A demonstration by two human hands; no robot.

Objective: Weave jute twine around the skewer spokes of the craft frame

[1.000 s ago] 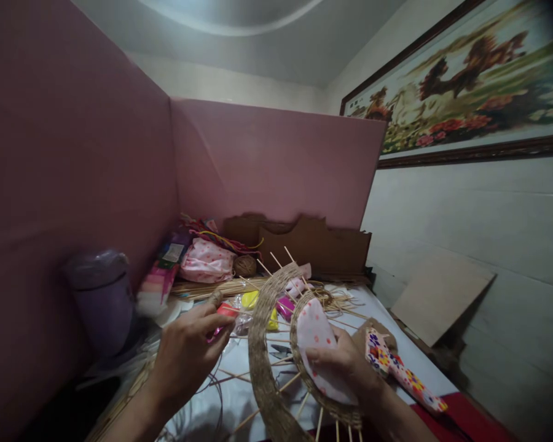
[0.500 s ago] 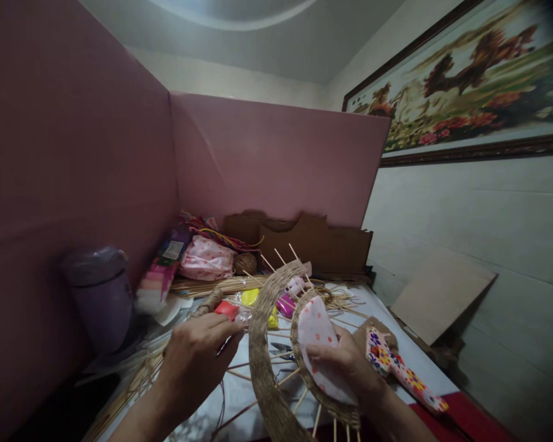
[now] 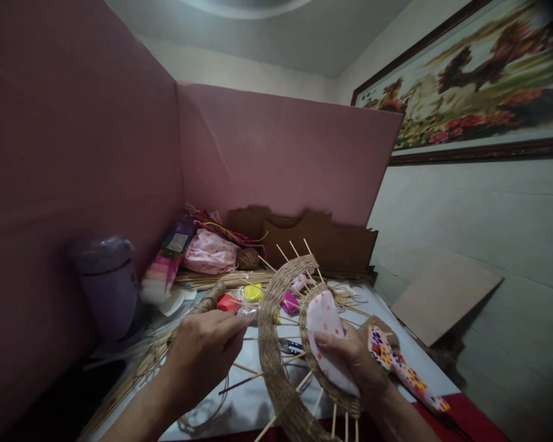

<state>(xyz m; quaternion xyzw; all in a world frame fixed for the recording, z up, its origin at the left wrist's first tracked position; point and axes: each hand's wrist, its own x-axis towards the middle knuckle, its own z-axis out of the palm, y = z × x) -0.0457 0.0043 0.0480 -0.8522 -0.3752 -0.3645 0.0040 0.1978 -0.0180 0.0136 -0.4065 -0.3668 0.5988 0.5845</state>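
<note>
Right hand (image 3: 350, 359) clasps woven frame (image 3: 270, 347); left hand (image 3: 203, 356) curled, grasp unclear (palm hidden).

The woven ring (image 3: 271, 350) between the hands is straw-brown. The cloth (image 3: 323, 322) under the right hand (image 3: 350, 359) is white with pink dots. Just right of that hand lies a tool (image 3: 408, 376) patterned with red, yellow and purple flowers on white. Beyond the left hand (image 3: 203, 353) sit a red packet (image 3: 229, 302), a yellow packet (image 3: 253, 293) and a lilac bin (image 3: 105, 288).
</note>
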